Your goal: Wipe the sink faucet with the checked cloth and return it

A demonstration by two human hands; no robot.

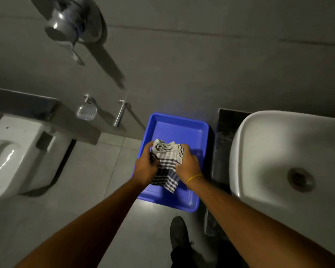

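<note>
The black-and-white checked cloth (167, 163) is bunched up over the blue tray (178, 128), which stands on the floor against the wall. My left hand (145, 168) grips the cloth's left side and my right hand (188, 165), with a yellow band at the wrist, grips its right side. A loose end of the cloth hangs down between my wrists. The white sink basin (278, 151) with its dark drain (300, 178) is at the right. No sink faucet is in view.
A white toilet (17, 155) stands at the left below a grey ledge. A soap dish (86, 112) and a metal bar (120, 113) are fixed to the wall. A chrome fitting (70, 22) juts out at top left. My dark shoe (179, 233) is below the tray.
</note>
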